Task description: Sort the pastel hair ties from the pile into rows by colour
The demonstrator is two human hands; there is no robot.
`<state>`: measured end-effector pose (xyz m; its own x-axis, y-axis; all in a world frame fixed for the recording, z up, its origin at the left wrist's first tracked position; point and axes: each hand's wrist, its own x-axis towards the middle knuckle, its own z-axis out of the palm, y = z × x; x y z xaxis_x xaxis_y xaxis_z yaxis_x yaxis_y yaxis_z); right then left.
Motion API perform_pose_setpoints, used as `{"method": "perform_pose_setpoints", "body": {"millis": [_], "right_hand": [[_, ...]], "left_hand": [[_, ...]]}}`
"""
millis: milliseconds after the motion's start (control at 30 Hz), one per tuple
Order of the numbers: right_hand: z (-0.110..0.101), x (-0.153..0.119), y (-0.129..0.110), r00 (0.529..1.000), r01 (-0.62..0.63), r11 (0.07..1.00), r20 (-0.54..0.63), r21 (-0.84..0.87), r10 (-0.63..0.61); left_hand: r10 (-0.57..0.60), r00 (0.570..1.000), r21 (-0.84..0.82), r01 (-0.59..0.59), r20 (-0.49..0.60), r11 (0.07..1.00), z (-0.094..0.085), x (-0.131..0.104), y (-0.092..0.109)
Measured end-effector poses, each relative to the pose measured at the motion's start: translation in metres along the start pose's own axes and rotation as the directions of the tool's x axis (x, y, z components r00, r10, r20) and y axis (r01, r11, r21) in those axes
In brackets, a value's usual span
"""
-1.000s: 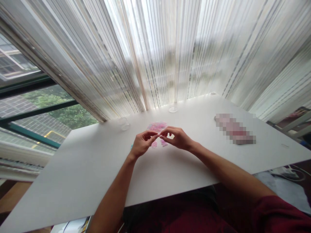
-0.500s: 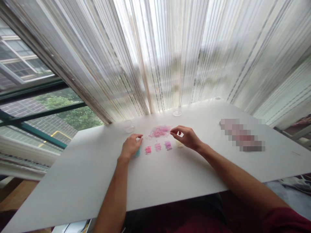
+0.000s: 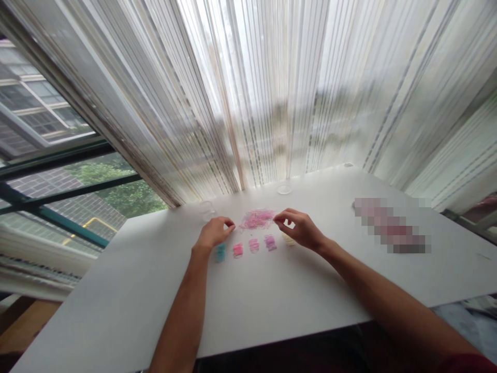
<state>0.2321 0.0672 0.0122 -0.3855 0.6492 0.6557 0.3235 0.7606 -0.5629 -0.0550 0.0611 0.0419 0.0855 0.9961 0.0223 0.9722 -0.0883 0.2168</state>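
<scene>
A loose pile of thin pink and purple pieces [image 3: 258, 219] lies on the white table [image 3: 240, 300] between my hands. My left hand [image 3: 230, 226] is at the pile's left side, thumb and forefinger pinched; anything between them is too small to see. At the right edge of the pile, my right hand [image 3: 278, 219] is also pinched, its contents hidden. Nearer me is a row of small bundles: teal [image 3: 220, 253], hot pink [image 3: 237, 250], light pink [image 3: 253, 245], purple [image 3: 269, 242] and pale yellow [image 3: 289, 240], the last partly behind my right hand.
A clear round dish [image 3: 284, 190] sits behind the pile, and clear round pieces [image 3: 207, 210] lie at the back left. A pixelated object [image 3: 392, 226] rests on the right. Striped curtains [image 3: 272, 103] hang along the table's back edge.
My left hand has moved slightly right and its fingers have come together, uncovering more of the teal bundle. My right hand stays by the pile. The whole view has shifted slightly.
</scene>
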Motion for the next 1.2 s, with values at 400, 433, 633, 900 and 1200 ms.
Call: {"method": "perform_pose_setpoints", "body": {"millis": [400,433,633,900,1200], "right_hand": [[-0.006,0.001,0.004,0.999,-0.020,0.999,-0.048,-0.032,0.019],[-0.007,0.001,0.005,0.999,-0.022,0.999,-0.045,-0.034,0.021],[0.000,-0.002,0.005,1.000,-0.010,1.000,0.016,-0.013,0.011],[0.016,-0.007,-0.008,0.994,0.033,0.999,0.102,0.039,-0.036],[0.016,-0.007,-0.011,0.989,0.063,0.995,0.128,0.072,-0.072]], "left_hand": [[0.079,0.997,-0.102,-0.081,-0.017,0.991,-0.007,0.022,0.029],[0.075,0.997,-0.099,-0.076,-0.007,0.992,-0.005,0.020,0.029],[0.171,0.978,-0.198,-0.193,-0.122,0.961,0.005,-0.012,0.037],[0.297,0.915,-0.388,-0.388,-0.273,0.836,0.031,-0.037,0.060],[0.304,0.870,-0.396,-0.455,-0.387,0.798,0.041,-0.041,0.058]]}}
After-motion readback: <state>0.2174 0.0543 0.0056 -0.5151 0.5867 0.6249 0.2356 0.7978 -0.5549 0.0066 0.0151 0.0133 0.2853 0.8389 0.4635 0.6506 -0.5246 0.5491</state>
